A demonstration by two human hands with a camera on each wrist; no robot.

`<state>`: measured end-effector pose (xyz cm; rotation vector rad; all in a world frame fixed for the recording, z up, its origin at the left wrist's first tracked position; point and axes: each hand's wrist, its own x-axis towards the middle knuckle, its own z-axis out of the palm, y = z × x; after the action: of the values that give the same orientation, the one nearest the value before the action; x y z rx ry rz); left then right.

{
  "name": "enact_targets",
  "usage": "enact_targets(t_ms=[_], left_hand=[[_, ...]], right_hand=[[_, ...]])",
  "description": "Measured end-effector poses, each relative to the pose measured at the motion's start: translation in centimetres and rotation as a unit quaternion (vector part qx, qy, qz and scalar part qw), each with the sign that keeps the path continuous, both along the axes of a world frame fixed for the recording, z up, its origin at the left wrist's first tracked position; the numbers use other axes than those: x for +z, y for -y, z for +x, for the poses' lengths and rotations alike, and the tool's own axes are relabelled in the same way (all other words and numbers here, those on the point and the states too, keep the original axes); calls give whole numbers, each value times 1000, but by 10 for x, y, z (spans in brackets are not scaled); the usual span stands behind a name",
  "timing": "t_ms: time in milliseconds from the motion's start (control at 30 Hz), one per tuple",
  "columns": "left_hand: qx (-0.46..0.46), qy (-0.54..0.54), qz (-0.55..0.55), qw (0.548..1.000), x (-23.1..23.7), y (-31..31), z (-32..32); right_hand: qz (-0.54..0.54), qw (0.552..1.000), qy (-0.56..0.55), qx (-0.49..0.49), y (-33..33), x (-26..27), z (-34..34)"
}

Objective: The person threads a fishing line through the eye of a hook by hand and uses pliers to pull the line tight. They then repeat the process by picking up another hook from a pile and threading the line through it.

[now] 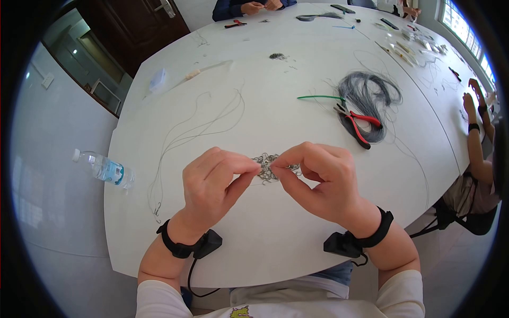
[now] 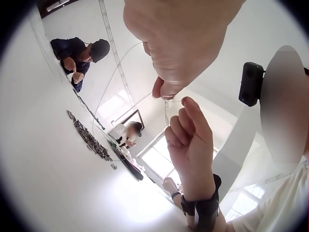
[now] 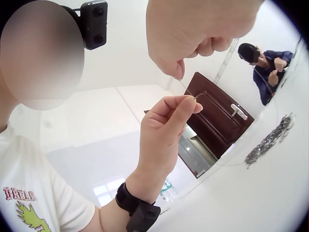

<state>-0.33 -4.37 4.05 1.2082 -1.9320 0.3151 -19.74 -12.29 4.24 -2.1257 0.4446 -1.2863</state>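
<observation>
My left hand [image 1: 211,177] and right hand [image 1: 324,177] meet nearly fingertip to fingertip above a pile of small metal fish hooks [image 1: 265,160]. In the right wrist view, the left thumb and forefinger pinch a tiny curved piece that looks like a fish hook [image 3: 201,95], mostly hidden by the fingertips. A thin, clear fishing line [image 3: 187,88] spans the short gap to the right hand, whose thumb and forefinger pinch it. A loop of that line also arcs away from the hands in the left wrist view.
Red-handled pliers [image 1: 366,119] lie on a grey bundle of line [image 1: 371,87] at right, beside a green tie [image 1: 321,97]. Loose lines with hooks [image 1: 157,209] spread at left, near a water bottle [image 1: 108,170]. Other people sit at the table's [image 1: 265,233] far side and right.
</observation>
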Motion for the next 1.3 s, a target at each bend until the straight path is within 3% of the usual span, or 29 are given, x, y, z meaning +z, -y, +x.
enact_targets(t_ms=[400, 700, 767, 900, 967, 1033, 1067, 1133, 1167, 1233, 1300], left_hand=[[16, -65, -9, 998, -2, 0, 5], [19, -182, 73, 980, -3, -5, -1], [23, -235, 110, 966, -3, -6, 0], [12, -267, 119, 956, -6, -7, -1], [6, -287, 137, 948, -7, -7, -4], [2, -292, 137, 947, -6, -6, -7], [-4, -296, 137, 945, -5, -6, -8], [-2, -278, 133, 951, -5, -6, -5], [1, -261, 128, 957, -6, -7, -4], [0, -261, 127, 957, -8, -6, -4], [-1, -262, 125, 957, -9, -6, -4]], right_hand=[[-8, 997, -55, 44, -1, -3, -3], [-39, 994, -90, 42, -4, -10, 2], [-101, 984, -148, 11, 2, -8, 1], [-149, 981, -96, -80, 6, -3, 1], [-76, 993, -15, -90, 8, -5, 4], [-22, 997, -32, -65, -2, 1, 0], [94, 995, -32, 4, -5, 0, 1], [271, 954, -69, 107, -10, 3, 1], [271, 954, -69, 107, -12, 2, 3], [419, 891, -1, 177, -14, -5, 8], [419, 889, 6, 185, -10, -16, 11]])
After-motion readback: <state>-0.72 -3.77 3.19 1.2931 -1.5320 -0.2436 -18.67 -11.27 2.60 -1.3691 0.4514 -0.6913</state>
